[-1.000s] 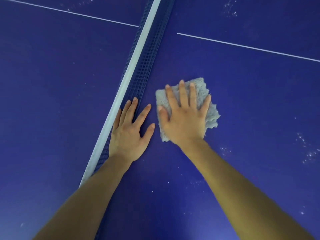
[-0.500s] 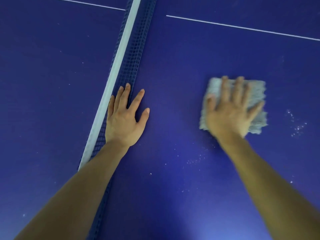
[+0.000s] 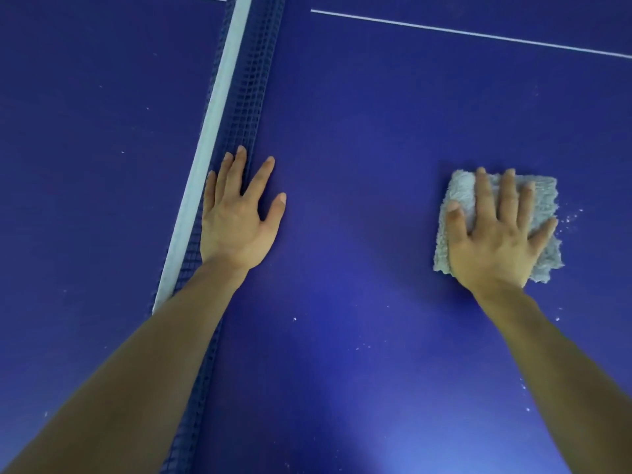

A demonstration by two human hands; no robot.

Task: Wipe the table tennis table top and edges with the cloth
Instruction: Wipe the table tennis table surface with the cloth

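Blue table tennis table top (image 3: 359,131) | grey cloth (image 3: 545,200) well right of net (image 3: 254,80), pressed under right hand (image 3: 496,241), fingers spread | dust specks (image 3: 569,218) just beyond cloth's right edge | left hand (image 3: 236,220) flat against net, fingers spread, holding nothing

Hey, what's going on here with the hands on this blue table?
A person is wiping a table tennis table. The right hand presses flat on a folded grey cloth, well to the right of the net. White specks of dust lie just past the cloth's right edge, and a few more are scattered nearer the person. The left hand rests flat on the table right beside the net, holding nothing.
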